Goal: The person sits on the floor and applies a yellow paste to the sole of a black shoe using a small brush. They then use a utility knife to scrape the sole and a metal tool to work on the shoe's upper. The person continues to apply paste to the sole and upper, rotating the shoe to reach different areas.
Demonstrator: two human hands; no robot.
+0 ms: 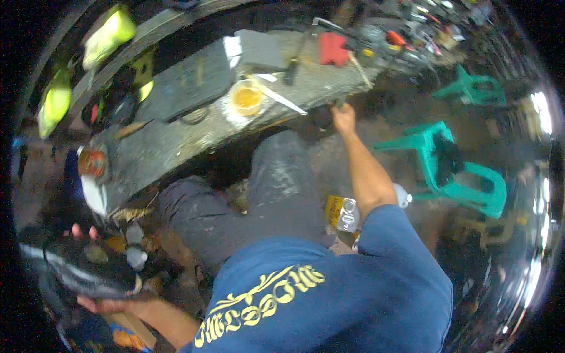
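one dark shoe-like piece (88,267) is held out at the person's left side, low and off the near left corner of the tabletop (168,144). its long axis slants, from the outer left down toward the body, with a pale streak running along it; which end is the front i can't make out (it is dim and blurred over there).

the left hand (123,306) is wrapped around it, thumb side along the lower edge and fingertips showing past the upper edge, so the fingers are spread only as wide as the piece they have hold of. the right arm reaches forward, elbow slightly bent, and the right hand (344,116) is at the tabletop's right end, fingers curled in; whether they grip anything i cannot tell.

the tabletop is a rough grey slab set at a slant before the person's knees. on it are a tub of amber stuff (246,99) with a white stick (282,100) beside it, a dark board (188,79) and a red block (333,49). green plastic seats (453,167) stand off to the right, on a dim floor.
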